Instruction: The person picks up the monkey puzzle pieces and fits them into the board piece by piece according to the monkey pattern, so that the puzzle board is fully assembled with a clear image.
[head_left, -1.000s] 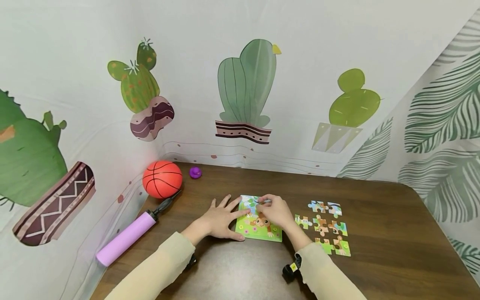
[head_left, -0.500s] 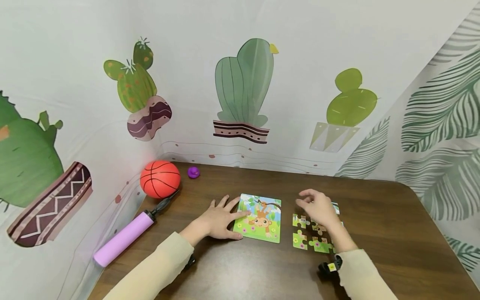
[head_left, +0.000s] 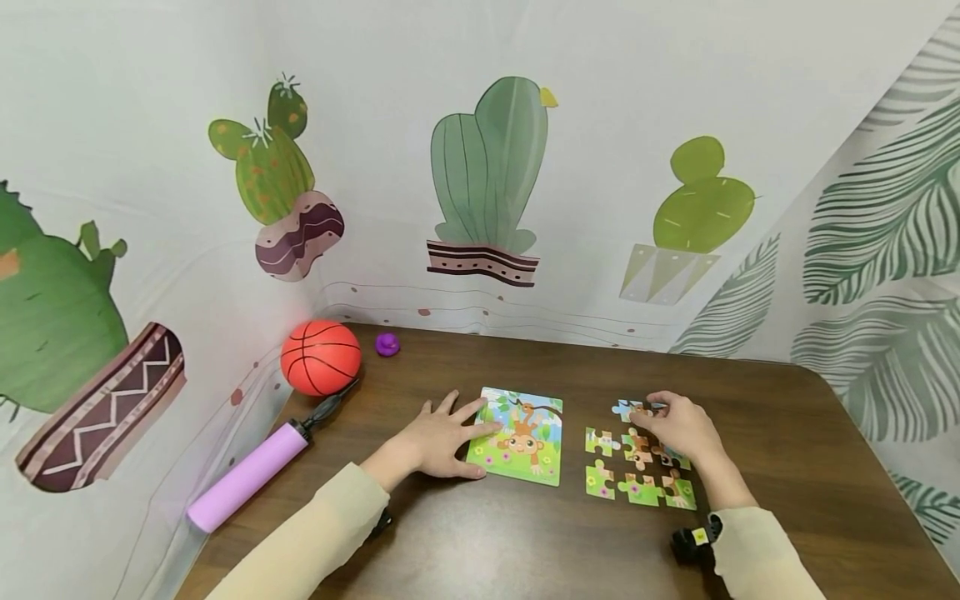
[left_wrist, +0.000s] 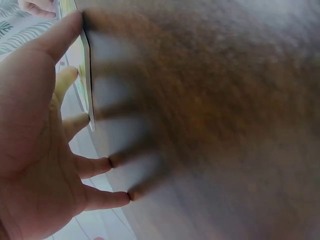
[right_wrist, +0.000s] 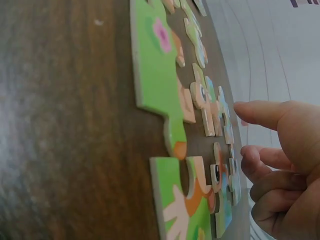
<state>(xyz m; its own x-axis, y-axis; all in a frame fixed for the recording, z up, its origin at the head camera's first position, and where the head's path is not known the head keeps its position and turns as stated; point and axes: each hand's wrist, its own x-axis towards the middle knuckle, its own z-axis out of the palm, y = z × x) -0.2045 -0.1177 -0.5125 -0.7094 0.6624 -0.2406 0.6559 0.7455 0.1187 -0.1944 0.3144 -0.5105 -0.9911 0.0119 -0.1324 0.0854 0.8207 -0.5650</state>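
Note:
A square picture board (head_left: 521, 458) with a cartoon monkey lies on the table. My left hand (head_left: 435, 442) rests spread along its left edge, index finger over the picture and thumb by the lower corner. In the left wrist view, the fingers reach across the thin edge of the board (left_wrist: 84, 90). Right of the board, loose jigsaw pieces (head_left: 641, 490) lie in rows, spaced slightly apart. My right hand (head_left: 686, 429) is at the right end of the far row, covering part of it. In the right wrist view, thumb and index fingertip of the right hand (right_wrist: 290, 175) stand apart, other fingers bent.
An orange basketball (head_left: 321, 358) sits at the back left corner of the brown table (head_left: 480, 542). Beside it are a small purple toy (head_left: 387, 344) and a lilac hand pump (head_left: 247, 479). A white cactus-print cloth (head_left: 360, 167) hangs behind.
My right hand has moved from over the picture board rightward to the far row of jigsaw pieces. The left hand has stayed at the board's left edge.

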